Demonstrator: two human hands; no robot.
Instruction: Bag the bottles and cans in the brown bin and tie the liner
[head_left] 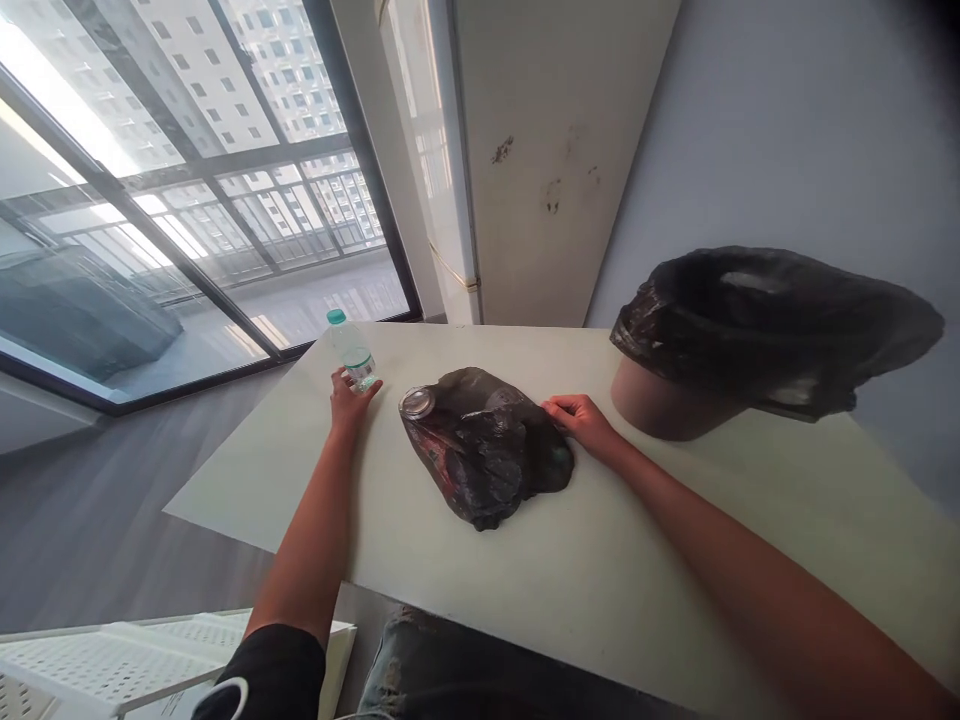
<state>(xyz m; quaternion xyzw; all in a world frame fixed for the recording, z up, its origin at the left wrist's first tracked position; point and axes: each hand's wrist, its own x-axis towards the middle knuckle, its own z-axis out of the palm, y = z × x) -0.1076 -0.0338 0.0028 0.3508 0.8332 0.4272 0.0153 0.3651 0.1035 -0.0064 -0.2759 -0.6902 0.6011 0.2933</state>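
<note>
My left hand point(351, 402) is curled round the lower part of a clear plastic bottle point(351, 348) with a green cap, upright on the white table. In the middle of the table lies a black plastic bag point(484, 450), crumpled and bulging with things inside. At its left end a metal can point(417, 402) shows its round silver end; the rest of the can is covered by the bag. Thumb and fingers of my right hand point(581, 422) pinch the bag's right edge.
To the right stands a brownish bin point(664, 400) lined with another black bag point(757, 320) that spreads wide over its rim. The table point(247, 490) meets a wall and a stained white panel point(555, 170). A white perforated rack point(112, 660) is at lower left, a glass door point(187, 200) beyond.
</note>
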